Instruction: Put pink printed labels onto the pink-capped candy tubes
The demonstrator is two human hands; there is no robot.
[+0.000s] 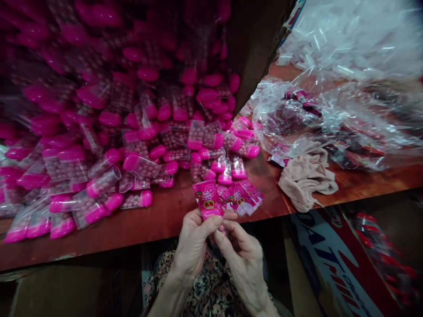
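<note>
The left hand's (194,242) grip is closed, thumb over the near end of a pink printed sachet (207,197). The right hand (243,253) curls just beside; whether its grip has closed on anything, I cannot tell. From the left grip the sachet points far, its long axis leaning slightly left. More pink sachets (243,197) lie fanned on the desk (185,210), just right of it. Beyond are heaped pink-capped clear containers (142,165) of small balls; to the right, a crumpled beige cloth (307,181) and clear plastic bags (294,116).
</note>
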